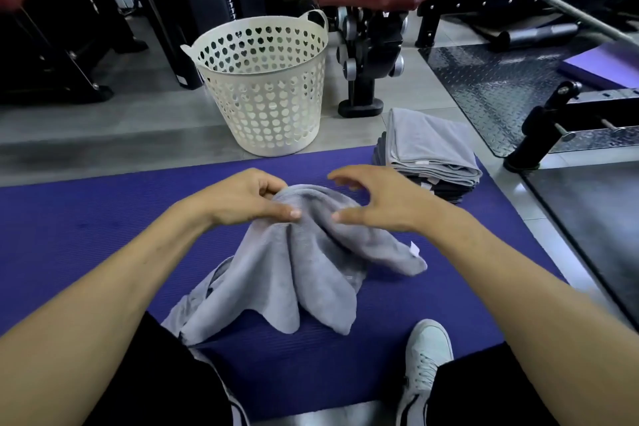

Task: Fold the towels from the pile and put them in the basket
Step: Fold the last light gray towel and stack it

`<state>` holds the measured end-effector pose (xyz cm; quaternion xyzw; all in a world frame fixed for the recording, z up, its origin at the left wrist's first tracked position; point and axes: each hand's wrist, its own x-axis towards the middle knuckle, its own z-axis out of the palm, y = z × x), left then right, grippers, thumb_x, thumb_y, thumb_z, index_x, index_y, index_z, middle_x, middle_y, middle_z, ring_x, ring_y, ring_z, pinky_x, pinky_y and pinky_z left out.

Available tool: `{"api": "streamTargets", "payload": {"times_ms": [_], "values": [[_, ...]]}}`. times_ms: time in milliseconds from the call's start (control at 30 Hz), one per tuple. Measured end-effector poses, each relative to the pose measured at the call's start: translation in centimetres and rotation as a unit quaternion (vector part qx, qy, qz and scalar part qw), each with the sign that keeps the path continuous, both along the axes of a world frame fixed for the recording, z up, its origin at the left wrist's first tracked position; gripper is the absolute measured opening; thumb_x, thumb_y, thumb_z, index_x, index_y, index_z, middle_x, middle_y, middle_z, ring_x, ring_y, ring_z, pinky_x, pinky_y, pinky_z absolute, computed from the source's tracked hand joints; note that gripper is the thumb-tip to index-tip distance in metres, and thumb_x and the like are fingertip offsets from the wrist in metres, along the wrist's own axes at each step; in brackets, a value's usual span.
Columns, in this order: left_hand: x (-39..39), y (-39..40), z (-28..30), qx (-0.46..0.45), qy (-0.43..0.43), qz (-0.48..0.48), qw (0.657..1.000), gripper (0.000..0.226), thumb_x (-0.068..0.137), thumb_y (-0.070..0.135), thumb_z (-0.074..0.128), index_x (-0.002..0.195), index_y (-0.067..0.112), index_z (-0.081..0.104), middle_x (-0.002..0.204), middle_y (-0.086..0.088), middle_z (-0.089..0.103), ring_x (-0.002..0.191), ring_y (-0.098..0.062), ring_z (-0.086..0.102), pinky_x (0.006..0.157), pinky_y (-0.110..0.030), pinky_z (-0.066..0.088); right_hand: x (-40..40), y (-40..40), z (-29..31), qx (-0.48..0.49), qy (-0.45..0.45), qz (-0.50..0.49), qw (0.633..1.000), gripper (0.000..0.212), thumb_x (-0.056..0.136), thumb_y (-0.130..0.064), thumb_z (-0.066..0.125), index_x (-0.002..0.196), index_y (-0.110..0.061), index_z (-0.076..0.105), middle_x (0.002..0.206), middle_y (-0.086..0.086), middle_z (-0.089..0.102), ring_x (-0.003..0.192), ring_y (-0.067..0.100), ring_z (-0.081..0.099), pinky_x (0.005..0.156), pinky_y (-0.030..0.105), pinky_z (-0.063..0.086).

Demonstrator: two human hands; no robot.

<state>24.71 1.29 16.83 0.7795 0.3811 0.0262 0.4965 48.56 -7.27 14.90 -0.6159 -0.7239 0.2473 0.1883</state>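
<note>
Head view, looking down past two bare forearms: the purple mat (pixel 103 228) fills the floor in front of the seated person, ribbed and spread wide. Behind it, on grey tiles, stands the white basket (pixel 262 93), upright, heart-shaped holes all round, two small handles; I can't tell whether anything lies inside. To the right of the basket, at the mat's far right corner, sits the pile (pixel 427 152) of grey towels, stacked flat, darker ones underneath. Centre of the mat now: one grey towel (pixel 297 273) is lifted at its top, hanging in loose folds, lower edges draped on the mat and over the person's left leg. Left hand (pixel 238 197) pinches the towel's bunched top between thumb and fingers. Right hand (pixel 377 197) hovers just beside it, fingers spread and relaxed, gripping nothing, thumb tip near the cloth. A pale shoe (pixel 427 356) rests on the mat at lower right.
</note>
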Motion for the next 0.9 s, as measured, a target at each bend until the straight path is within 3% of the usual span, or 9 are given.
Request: {"api": "streamTargets", "payload": {"times_ms": [33,100,200,400,533,633,700,833,900], "values": [[0.4,-0.4,0.2,-0.001,-0.013,-0.011,1.0,0.045,0.073,0.048,0.082,0.095,0.01,0.073,0.103,-0.027,0.067,0.086,-0.021,0.06,0.083,-0.045,0.047,-0.9,0.0,0.1,0.006,0.023,0.016,1.0,0.06,0.08,-0.041,0.077,0.134,-0.024,0.057,0.121,-0.016,0.06,0.108,-0.001,0.054,0.094,0.015,0.04],[1.0,-1.0,0.7,-0.007,-0.034,-0.026,0.999,0.035,0.077,0.039,0.08,0.097,0.011,0.074,0.103,-0.023,0.069,0.089,-0.019,0.063,0.088,-0.049,0.05,-2.0,0.1,0.2,0.029,0.036,0.031,0.998,0.039,0.082,-0.036,0.077,0.117,-0.022,0.068,0.108,-0.014,0.069,0.1,0.0,0.06,0.091,0.017,0.045],[1.5,-1.7,1.0,-0.014,-0.033,-0.036,0.999,0.032,0.08,0.035,0.079,0.099,0.01,0.074,0.102,-0.022,0.07,0.09,-0.02,0.064,0.091,-0.048,0.05,-2.0,-0.1,0.7,0.061,0.014,0.024,0.998,0.011,0.088,-0.024,0.069,0.09,-0.014,0.074,0.084,-0.006,0.073,0.082,0.011,0.063,0.081,0.033,0.049],[1.2,-1.5,-0.3,-0.016,0.057,-0.038,0.998,0.024,0.079,0.04,0.081,0.095,0.022,0.077,0.098,-0.004,0.075,0.093,-0.018,0.068,0.093,-0.038,0.051,-0.6,-0.8,1.8,0.088,0.092,-0.064,0.99,0.01,0.085,-0.014,0.067,0.079,-0.016,0.074,0.073,-0.006,0.072,0.071,0.01,0.064,0.067,0.026,0.051],[0.8,-1.0,-0.4,-0.002,0.132,-0.009,0.991,0.03,0.075,0.043,0.082,0.094,0.021,0.074,0.075,0.004,0.066,0.07,-0.012,0.056,0.075,-0.029,0.042,1.9,-0.8,2.2,0.136,0.081,-0.159,0.974,0.012,0.085,-0.013,0.067,0.075,-0.016,0.074,0.068,-0.009,0.07,0.067,0.008,0.064,0.064,0.024,0.052],[1.0,-1.2,0.1,-0.002,0.098,0.039,0.994,0.027,0.078,0.025,0.083,0.091,0.008,0.067,0.058,0.006,0.048,0.049,-0.008,0.037,0.058,-0.023,0.034,3.7,-0.6,1.1,0.132,0.039,-0.189,0.972,0.013,0.084,-0.014,0.067,0.074,-0.022,0.071,0.066,-0.01,0.067,0.068,0.01,0.063,0.066,0.029,0.052],[1.2,-1.8,0.6,-0.014,0.041,0.071,0.997,0.021,0.08,0.014,0.081,0.09,0.004,0.064,0.052,0.009,0.051,0.044,-0.004,0.04,0.051,-0.014,0.035,4.2,-0.4,0.3,0.11,0.013,-0.21,0.971,0.009,0.084,-0.015,0.067,0.081,-0.022,0.071,0.073,-0.008,0.068,0.072,0.013,0.063,0.072,0.034,0.055],[1.7,-2.0,0.7,-0.045,-0.07,0.144,0.986,0.023,0.078,0.01,0.081,0.09,0.0,0.065,0.067,-0.011,0.055,0.068,-0.018,0.052,0.068,-0.027,0.047,2.3,-0.8,0.2,0.044,0.032,-0.149,0.987,0.031,0.082,-0.025,0.074,0.112,-0.02,0.066,0.099,-0.006,0.066,0.08,0.015,0.063,0.083,0.028,0.052],[2.2,-2.1,0.6,-0.056,-0.099,0.185,0.976,0.016,0.08,0.01,0.079,0.088,0.006,0.066,0.067,-0.007,0.065,0.068,-0.015,0.061,0.068,-0.028,0.052,0.1,-1.3,0.7,0.029,0.065,-0.107,0.992,0.031,0.08,-0.033,0.078,0.107,-0.02,0.068,0.095,-0.009,0.068,0.079,0.01,0.064,0.078,0.021,0.051]]}}
